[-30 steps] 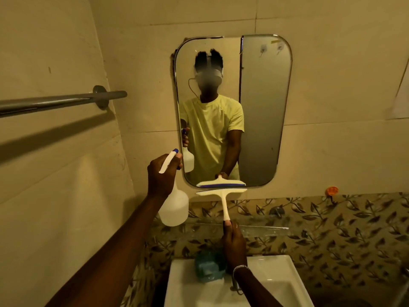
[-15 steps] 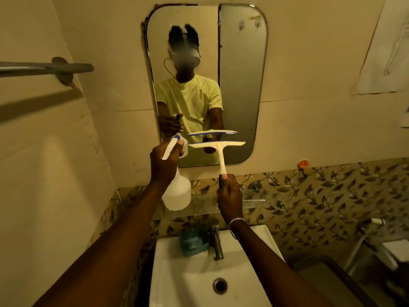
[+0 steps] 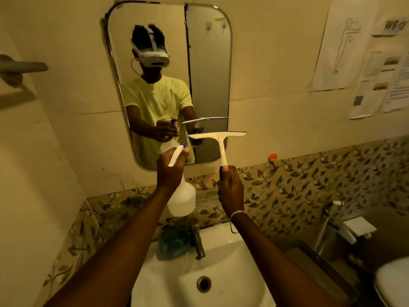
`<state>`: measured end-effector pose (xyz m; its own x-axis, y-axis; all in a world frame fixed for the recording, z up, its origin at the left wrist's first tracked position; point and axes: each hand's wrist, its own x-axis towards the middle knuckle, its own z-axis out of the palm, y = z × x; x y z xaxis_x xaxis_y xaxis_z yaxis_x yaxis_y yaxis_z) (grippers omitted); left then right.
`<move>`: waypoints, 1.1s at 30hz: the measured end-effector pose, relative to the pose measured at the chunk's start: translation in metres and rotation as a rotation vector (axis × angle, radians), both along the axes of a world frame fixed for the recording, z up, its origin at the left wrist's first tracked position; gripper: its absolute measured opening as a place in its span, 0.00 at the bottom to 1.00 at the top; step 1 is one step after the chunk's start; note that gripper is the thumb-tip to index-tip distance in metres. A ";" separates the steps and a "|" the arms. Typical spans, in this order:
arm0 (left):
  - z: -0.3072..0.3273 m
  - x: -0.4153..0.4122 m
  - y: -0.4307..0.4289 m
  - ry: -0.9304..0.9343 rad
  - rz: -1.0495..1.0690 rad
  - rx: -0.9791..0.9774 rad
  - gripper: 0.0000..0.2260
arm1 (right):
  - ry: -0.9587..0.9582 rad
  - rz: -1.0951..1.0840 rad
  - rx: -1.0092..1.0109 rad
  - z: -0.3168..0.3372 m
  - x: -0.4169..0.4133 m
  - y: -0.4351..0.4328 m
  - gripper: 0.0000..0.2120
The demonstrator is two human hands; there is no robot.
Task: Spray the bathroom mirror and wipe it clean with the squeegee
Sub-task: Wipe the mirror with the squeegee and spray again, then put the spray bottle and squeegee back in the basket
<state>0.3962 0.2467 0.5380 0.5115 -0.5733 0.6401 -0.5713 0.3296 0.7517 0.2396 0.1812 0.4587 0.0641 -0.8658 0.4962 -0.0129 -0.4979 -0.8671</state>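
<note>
Small bathroom: tiled walls, 1 mirror (image 3: 170,85) mounted above a white sink (image 3: 232,273) with tap (image 3: 197,241), toilet (image 3: 391,282) seen at right.

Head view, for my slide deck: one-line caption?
Left hand aims spray bottle at mirror; right hand holds squeegee upright.

One view only, riding on the person's head, wide-angle, facing forward and tipped down. It looks straight at the wall mirror (image 3: 170,85), close enough that both forearms stretch up from the bottom edge into mid-frame. The white sink (image 3: 232,273) sits right beneath the lens, cut off by the lower edge. The wide lens bows the walls: a towel rail (image 3: 24,67) pokes in at far left, papers on the wall (image 3: 365,63) lean at far right. In the mirror's reflection, the headset (image 3: 155,58) faces back at us.
</note>
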 end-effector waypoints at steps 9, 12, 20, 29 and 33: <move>-0.008 -0.043 -0.034 -0.073 -0.081 0.019 0.14 | -0.020 -0.109 0.013 0.000 -0.050 -0.017 0.18; -0.014 -0.060 -0.046 -0.041 -0.129 0.027 0.14 | -0.033 -0.136 0.042 -0.003 -0.069 -0.024 0.19; -0.038 -0.120 -0.082 -0.026 -0.286 0.112 0.14 | -0.028 -0.232 0.116 -0.016 -0.139 -0.039 0.12; -0.099 -0.222 -0.130 -0.029 -0.522 0.236 0.19 | 0.082 -0.332 0.262 -0.074 -0.269 -0.067 0.16; -0.149 -0.270 -0.154 -0.046 -0.607 0.344 0.06 | 0.161 -0.338 0.423 -0.119 -0.327 -0.086 0.22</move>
